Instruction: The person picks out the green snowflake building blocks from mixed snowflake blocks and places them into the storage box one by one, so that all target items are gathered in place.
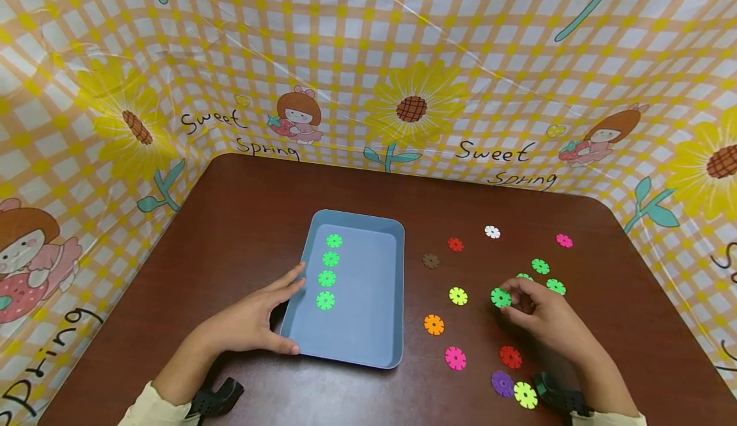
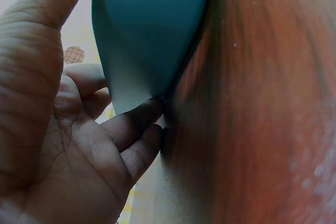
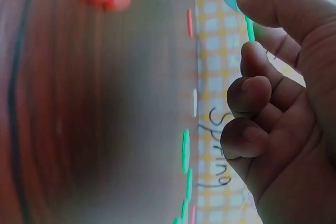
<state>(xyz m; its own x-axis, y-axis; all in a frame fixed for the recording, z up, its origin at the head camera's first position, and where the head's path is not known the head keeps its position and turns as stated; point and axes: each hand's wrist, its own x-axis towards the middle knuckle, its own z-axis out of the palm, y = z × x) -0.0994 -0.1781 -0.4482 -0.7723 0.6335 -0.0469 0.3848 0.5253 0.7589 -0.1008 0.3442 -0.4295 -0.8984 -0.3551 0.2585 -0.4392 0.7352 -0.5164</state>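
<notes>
A blue-grey tray [image 1: 368,323] lies on the table with several green notched discs [image 1: 327,278] in a column on its left side. My left hand [image 1: 247,320] rests spread against the tray's left wall and near-left corner, its fingertips touching the wall in the left wrist view. My right hand [image 1: 544,314] pinches a green notched disc [image 1: 501,297] between thumb and finger, held above the table. In the right wrist view that disc [image 3: 250,29] appears edge-on, and the other fingers are curled. More green discs [image 1: 540,266] lie just beyond this hand.
Loose discs lie right of the tray: yellow [image 1: 458,296], orange [image 1: 434,325], brown [image 1: 430,261], white [image 1: 492,231], purple [image 1: 502,384], several pink [image 1: 455,358] and red [image 1: 510,357]. A checked cloth [image 1: 345,48] hangs around the dark wooden table [image 1: 247,202].
</notes>
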